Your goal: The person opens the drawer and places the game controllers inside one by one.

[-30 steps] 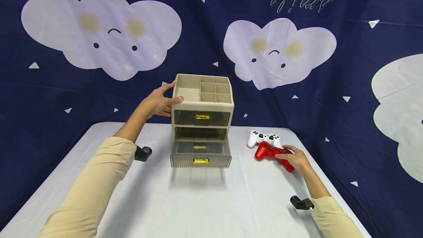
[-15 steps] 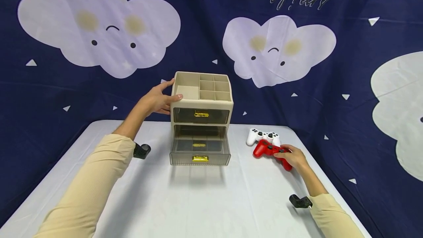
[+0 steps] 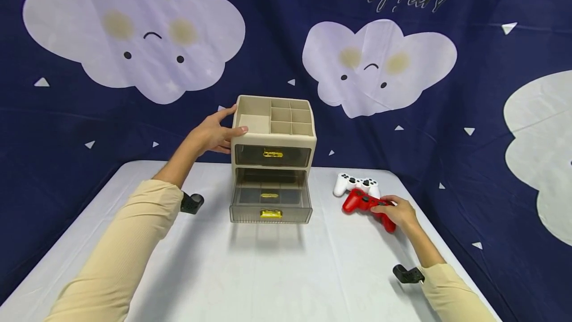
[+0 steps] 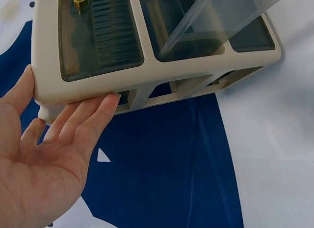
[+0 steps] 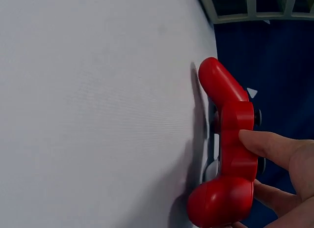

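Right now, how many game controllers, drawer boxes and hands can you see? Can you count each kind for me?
Controllers: 2 (red controller, white controller)
Boxes: 1 (drawer box)
Hands: 2 (left hand, right hand)
Total: 5

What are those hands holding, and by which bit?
The right hand holds the red controller by its middle; the left hand grips the cream drawer unit by its upper left edge.
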`<state>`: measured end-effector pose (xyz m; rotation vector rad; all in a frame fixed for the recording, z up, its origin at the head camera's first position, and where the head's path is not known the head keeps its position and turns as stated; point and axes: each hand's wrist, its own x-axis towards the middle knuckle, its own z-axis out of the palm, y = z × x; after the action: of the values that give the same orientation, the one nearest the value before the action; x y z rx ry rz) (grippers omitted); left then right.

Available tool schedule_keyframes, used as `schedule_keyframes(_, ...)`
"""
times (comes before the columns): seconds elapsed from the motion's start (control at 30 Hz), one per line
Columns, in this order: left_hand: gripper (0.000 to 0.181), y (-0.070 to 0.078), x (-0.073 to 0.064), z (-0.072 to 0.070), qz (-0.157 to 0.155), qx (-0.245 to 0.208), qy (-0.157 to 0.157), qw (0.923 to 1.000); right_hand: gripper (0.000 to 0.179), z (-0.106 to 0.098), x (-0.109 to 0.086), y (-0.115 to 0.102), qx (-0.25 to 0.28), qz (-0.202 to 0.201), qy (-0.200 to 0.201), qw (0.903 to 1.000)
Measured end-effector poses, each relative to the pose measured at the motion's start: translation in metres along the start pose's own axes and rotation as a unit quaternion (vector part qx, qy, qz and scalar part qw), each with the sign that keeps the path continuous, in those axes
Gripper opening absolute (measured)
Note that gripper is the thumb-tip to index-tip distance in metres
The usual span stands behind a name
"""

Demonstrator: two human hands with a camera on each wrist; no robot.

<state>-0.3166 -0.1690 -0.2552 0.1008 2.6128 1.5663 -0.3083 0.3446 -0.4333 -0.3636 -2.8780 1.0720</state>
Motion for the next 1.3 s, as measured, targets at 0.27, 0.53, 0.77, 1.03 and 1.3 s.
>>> schedule_keyframes(0.27, 0.089, 0.0, 0.001, 0.0, -0.001, 0.001, 0.0, 1.0, 0.068, -0.018, -0.005, -0.018, 0.001, -0.012, -0.018, 0.9998)
schedule_keyframes(0.53, 0.088, 0.0, 0.0, 0.001, 0.002, -0.001, 0.005, 1.0, 0.068, -0.037, -0.012, -0.048, 0.004, -0.025, -0.027, 0.9993)
schedule_keyframes(0.77, 0.088, -0.001, 0.0, 0.002, 0.003, -0.001, 0.004, 1.0, 0.071, -0.052, -0.024, -0.078, -0.001, -0.064, -0.036, 0.9973)
schedule_keyframes(1.03, 0.088, 0.0, -0.001, 0.002, 0.002, 0.002, 0.009, 1.0, 0.069, -0.062, -0.043, -0.114, 0.005, -0.131, -0.048, 0.9902)
schedule_keyframes(1.3, 0.088, 0.0, -0.001, 0.003, 0.007, 0.004, 0.009, 0.9999, 0.065, -0.063, -0.066, -0.15, 0.042, -0.159, -0.059, 0.9847)
